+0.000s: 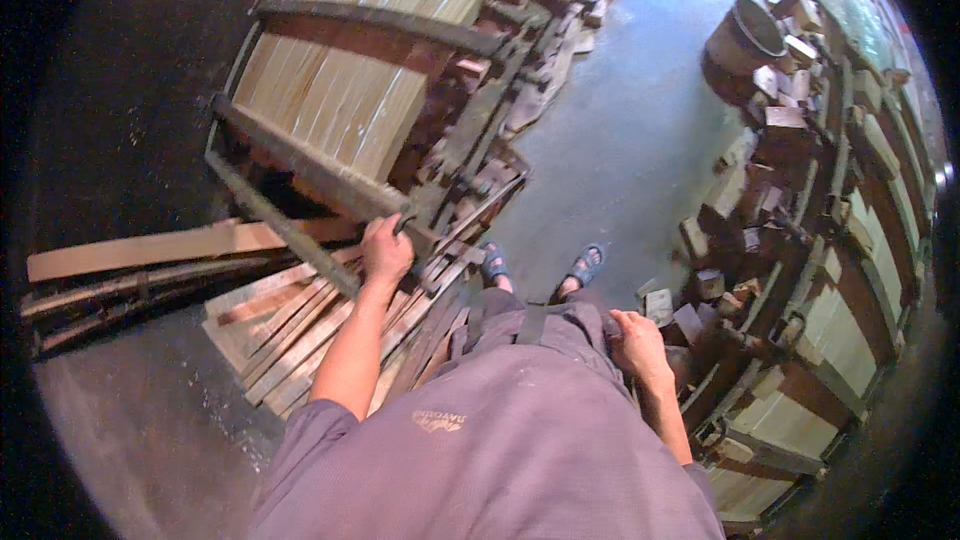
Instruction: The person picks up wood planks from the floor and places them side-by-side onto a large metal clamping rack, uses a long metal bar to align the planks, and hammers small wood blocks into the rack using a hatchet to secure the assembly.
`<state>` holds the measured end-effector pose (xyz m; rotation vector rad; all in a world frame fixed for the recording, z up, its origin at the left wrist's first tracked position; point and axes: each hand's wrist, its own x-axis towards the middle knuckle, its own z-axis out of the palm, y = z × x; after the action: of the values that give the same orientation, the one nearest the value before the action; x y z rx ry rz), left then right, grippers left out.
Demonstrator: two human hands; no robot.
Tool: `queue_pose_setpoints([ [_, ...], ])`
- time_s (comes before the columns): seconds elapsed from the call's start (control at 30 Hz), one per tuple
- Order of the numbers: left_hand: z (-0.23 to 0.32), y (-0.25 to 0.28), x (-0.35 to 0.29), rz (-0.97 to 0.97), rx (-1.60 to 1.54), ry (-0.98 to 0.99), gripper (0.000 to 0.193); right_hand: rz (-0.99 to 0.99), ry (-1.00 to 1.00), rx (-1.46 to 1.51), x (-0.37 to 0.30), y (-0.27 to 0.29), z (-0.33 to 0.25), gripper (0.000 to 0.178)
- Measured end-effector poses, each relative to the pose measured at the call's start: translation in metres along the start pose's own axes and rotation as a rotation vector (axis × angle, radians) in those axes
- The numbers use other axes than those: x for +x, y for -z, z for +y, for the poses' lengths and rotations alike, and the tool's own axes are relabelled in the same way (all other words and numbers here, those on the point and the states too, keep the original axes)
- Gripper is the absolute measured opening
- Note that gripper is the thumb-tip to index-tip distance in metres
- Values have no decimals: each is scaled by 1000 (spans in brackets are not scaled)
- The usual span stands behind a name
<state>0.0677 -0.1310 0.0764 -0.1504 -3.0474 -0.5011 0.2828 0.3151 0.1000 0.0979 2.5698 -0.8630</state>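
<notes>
My left hand [387, 250] is closed around a small dark handle [403, 225] at the near end of a wooden clamp bar [300, 155]. That bar lies across a panel of pale wood strips [320, 90] on a rack to my left. What the handle joins to is hidden under my fingers. My right hand [640, 343] hangs beside my right thigh with its fingers curled in. Whether anything is in it cannot be seen.
Loose wood strips [290, 330] and a long plank [150, 248] lie low on the left. At the right, wood offcuts [710, 285] line the foot of another rack of clamped panels [840, 340]. A dark bucket [745, 37] stands farther along the grey floor [610, 140].
</notes>
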Motion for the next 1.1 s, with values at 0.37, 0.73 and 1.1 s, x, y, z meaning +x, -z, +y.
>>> queue_pose_setpoints([
  [0.37,22,-2,12,-6,45,265,38,90,-9,-88,75,113,37,48],
  [0.73,213,-58,279,208,-636,-6,46,354,-110,731,150,261,-16,40],
  [1.1,228,-196,576,-286,-1108,1031,20,649,337,1066,196,434,-50,28],
])
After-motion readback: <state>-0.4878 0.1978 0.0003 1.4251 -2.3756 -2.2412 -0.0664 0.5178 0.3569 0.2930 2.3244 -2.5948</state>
